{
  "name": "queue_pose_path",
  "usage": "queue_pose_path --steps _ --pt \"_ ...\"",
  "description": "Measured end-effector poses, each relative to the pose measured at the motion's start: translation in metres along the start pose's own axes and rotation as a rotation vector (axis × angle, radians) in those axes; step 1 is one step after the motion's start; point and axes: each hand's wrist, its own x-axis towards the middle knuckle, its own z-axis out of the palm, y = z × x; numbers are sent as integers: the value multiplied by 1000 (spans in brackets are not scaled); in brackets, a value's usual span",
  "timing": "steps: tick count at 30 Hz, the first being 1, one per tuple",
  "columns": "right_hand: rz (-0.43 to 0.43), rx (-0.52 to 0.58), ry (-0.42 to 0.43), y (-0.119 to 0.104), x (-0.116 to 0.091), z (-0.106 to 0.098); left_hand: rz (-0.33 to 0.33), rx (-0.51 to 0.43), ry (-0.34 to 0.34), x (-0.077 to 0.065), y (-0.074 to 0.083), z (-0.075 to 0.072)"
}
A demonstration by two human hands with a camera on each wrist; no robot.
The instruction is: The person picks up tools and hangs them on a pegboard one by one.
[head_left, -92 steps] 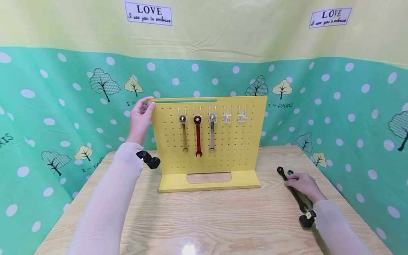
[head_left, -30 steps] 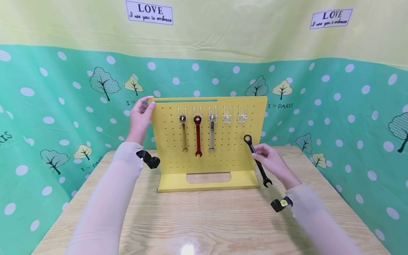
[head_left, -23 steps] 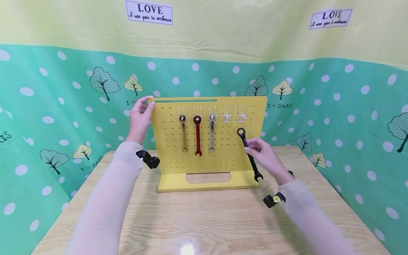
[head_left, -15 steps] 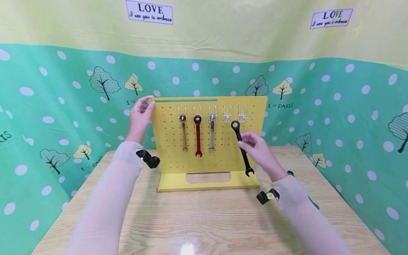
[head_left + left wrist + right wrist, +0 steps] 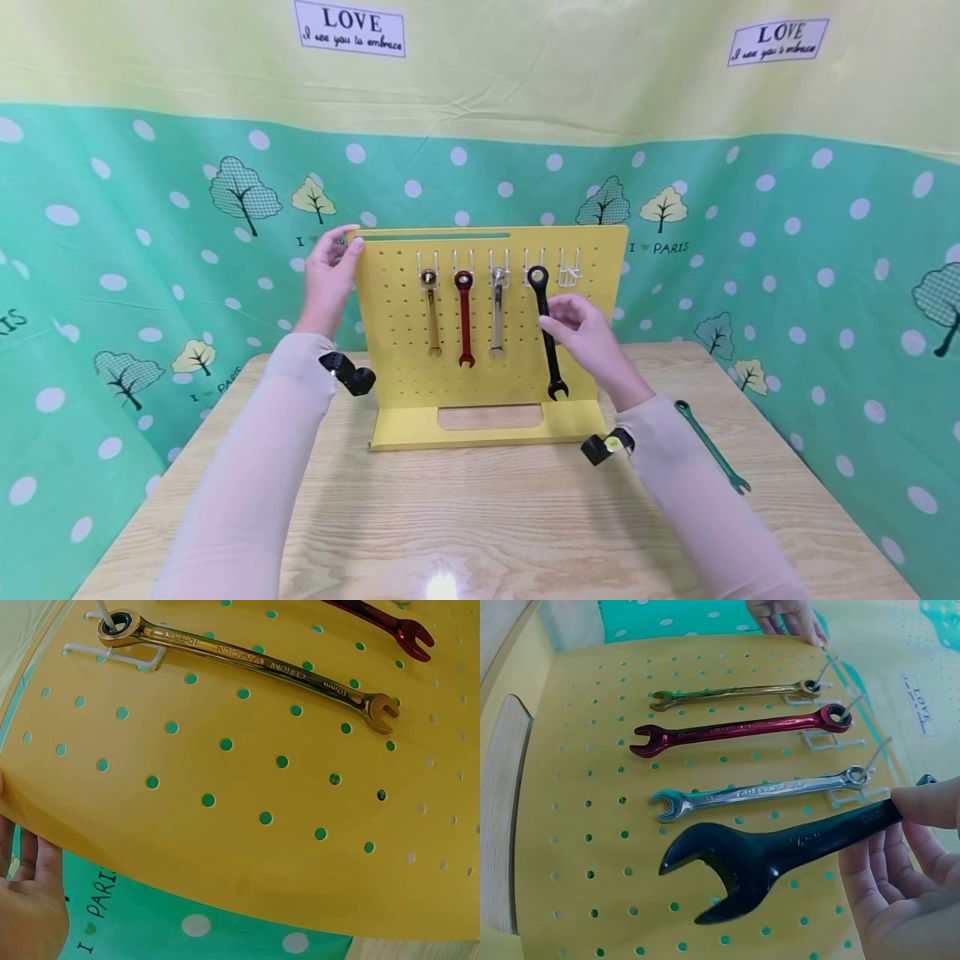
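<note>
A yellow pegboard [image 5: 405,367] stands upright on the table, and my left hand [image 5: 327,275] grips its upper left corner, thumb in front and fingers behind. My right hand [image 5: 588,337] pinches the shaft of a black combination wrench [image 5: 551,354]. The wrench's ring end is in front of the fourth hook and its open jaw points down; whether the ring touches the hook cannot be told. Left of it hang a gold wrench [image 5: 262,664], a red wrench [image 5: 727,733] and a silver wrench [image 5: 757,793], each by its ring end.
A green wrench [image 5: 712,447] lies on the wooden table [image 5: 450,517] to the right, near my right forearm. The rightmost white hook [image 5: 570,275] holds no wrench. A patterned curtain [image 5: 825,250] closes off the back and sides.
My right hand has picked the black wrench off the table at right and carried it left and up to the fourth hook. The green wrench is uncovered. My left hand stays put.
</note>
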Motion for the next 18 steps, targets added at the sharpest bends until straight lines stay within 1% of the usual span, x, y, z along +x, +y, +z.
queue_pose_path --steps 7,18 --pt "34 68 -6 6 6 4 -9 22 -3 -1 0 -1" --pt "85 98 -27 15 12 8 -4 -3 5 0 -1 0"
